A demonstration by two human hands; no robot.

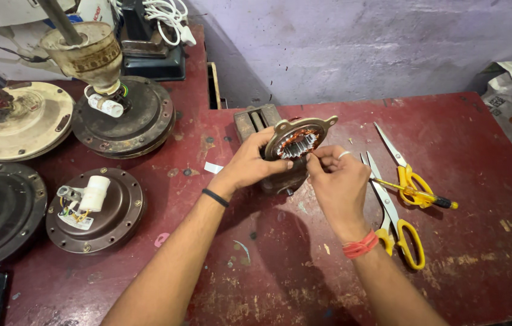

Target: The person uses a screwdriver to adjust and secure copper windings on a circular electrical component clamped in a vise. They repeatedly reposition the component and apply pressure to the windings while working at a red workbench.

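Copper windings show inside the round metal stator (297, 147) that you hold tilted above a red table (461, 241). Your left hand (250, 164) grips its left rim, fingers curled behind the housing and thumb across the lower front. Your right hand (339, 181) has thumb and forefinger pinched together at the stator's right edge, on something too fine to make out; a ring sits on one finger. A black band circles your left wrist, a red one your right. Just right of your right hand lie two yellow-handled scissors (397, 226) and a yellow screwdriver (416, 194). On the left of the table rest several round fan motors (96, 210), two brown, one cream, with white capacitors and wires on top.
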